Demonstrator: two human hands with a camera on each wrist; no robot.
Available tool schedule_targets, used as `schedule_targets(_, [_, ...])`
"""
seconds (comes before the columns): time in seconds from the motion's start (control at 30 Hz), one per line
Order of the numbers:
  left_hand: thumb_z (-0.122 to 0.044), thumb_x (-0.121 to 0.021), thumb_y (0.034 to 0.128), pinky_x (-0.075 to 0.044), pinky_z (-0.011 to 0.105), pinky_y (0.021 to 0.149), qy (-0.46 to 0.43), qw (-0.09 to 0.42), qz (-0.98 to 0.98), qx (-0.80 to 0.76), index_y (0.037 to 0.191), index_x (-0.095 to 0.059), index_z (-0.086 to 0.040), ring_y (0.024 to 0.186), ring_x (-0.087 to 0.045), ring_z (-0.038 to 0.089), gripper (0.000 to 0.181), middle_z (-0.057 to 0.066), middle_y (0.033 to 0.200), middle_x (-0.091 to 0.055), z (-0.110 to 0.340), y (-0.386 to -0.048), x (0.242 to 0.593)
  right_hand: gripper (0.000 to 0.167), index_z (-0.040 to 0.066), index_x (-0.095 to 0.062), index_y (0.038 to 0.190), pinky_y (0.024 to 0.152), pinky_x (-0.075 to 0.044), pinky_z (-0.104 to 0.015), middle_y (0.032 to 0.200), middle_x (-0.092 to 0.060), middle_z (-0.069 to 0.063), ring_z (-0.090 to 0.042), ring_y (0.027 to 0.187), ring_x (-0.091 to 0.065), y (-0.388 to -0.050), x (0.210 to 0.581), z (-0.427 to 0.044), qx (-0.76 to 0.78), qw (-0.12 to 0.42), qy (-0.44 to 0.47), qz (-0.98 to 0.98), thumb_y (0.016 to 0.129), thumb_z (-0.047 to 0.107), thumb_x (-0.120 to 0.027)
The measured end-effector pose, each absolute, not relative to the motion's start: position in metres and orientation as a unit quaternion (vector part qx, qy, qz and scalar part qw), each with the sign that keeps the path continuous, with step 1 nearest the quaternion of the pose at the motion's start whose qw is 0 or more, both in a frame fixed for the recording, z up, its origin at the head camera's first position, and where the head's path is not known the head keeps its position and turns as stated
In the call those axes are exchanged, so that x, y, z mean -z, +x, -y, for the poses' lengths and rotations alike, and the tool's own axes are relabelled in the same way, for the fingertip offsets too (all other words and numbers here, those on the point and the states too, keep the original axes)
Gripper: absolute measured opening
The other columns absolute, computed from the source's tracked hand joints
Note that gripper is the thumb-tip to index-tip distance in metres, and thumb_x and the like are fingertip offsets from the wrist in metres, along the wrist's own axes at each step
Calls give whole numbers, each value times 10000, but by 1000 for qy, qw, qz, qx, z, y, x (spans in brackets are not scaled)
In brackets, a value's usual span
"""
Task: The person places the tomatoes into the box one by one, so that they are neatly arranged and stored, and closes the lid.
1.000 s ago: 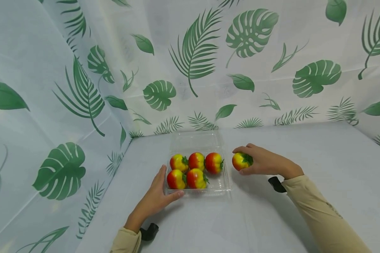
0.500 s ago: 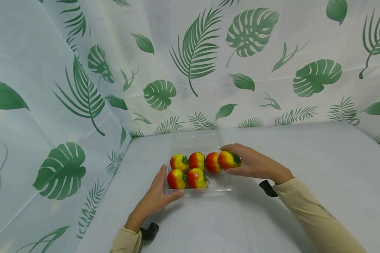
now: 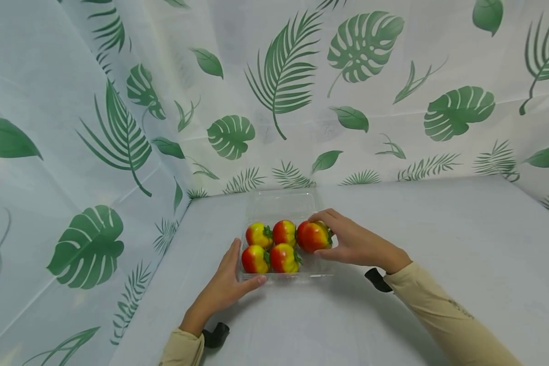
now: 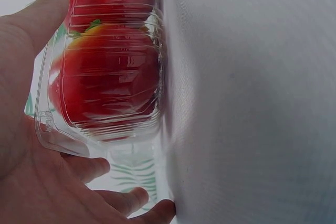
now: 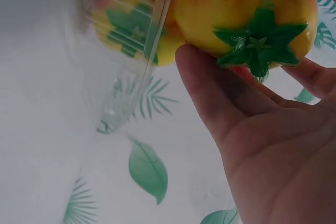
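A clear plastic clamshell box (image 3: 314, 265) stands on the table with its lid (image 3: 281, 203) folded back. Several round red-and-yellow fruits (image 3: 283, 258) sit in it in two rows. My left hand (image 3: 223, 285) rests at the box's front left corner, fingers straight along the side and thumb (image 4: 44, 17) against the rim. My right hand (image 3: 354, 243) grips another red-and-yellow fruit (image 5: 247, 9) over the box's right side; its green star-shaped calyx (image 5: 259, 43) points rightward toward the palm. In the head view this fruit partly covers the back right one.
A white cloth-covered table (image 3: 439, 229) extends around the box. Behind and at the left hang white sheets (image 3: 293, 147) printed with green leaves. A dark camera mount (image 3: 377, 280) sits under the right wrist, another dark mount (image 3: 216, 335) by the left.
My right hand has carried its fruit leftward from beside the box to over its right side, next to the back right fruit. The left hand and the box have stayed put.
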State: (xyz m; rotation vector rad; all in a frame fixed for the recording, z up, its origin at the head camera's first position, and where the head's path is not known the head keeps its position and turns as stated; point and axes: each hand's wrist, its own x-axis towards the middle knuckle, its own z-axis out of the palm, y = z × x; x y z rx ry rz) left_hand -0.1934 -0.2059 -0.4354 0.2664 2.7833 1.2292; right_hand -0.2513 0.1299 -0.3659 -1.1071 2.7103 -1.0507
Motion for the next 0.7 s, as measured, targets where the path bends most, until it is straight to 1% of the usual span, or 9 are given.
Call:
schedule_targets(0.1, [-570,-806,908,-142,620,1268,89,43,-910,-403,1719,-48,-35,1630,-95,386,1231,180,1784,-51,206,-194,436,606,91,-553,1414,1048,-551,-532,1398,-546,-118,-313,1281,-559,-251,368,-127,342,19,-356,-869,897,162,-860])
schedule_targets(0.2, [-568,-807,908,-143,629,1266,92,42,-909,-406,1718,-53,-32,1629,-98,389,1230,183,1783,-54,207,-194,437,607,88,-550,1405,1049,-553,-513,1388,-537,-114,-300,1275,-558,-250,369,-125,346,17,-361,-866,893,169,-866])
schedule_targets(0.47, [-610,-798,904,-126,604,1278,91,48,-910,-401,1724,-1,-80,1637,-62,340,1260,134,1789,-18,208,-194,437,629,96,-531,1401,1057,-552,-454,1357,-564,-51,-239,1257,-569,-248,374,-118,360,23,-384,-850,884,174,-882])
schedule_targets(0.7, [-618,-796,900,-127,611,1275,91,47,-910,-403,1724,-4,-75,1637,-62,350,1265,138,1789,-19,209,-195,440,560,65,-555,1342,1042,-549,-458,1302,-588,-49,-238,1217,-571,-248,377,-116,336,38,-399,-852,897,200,-866])
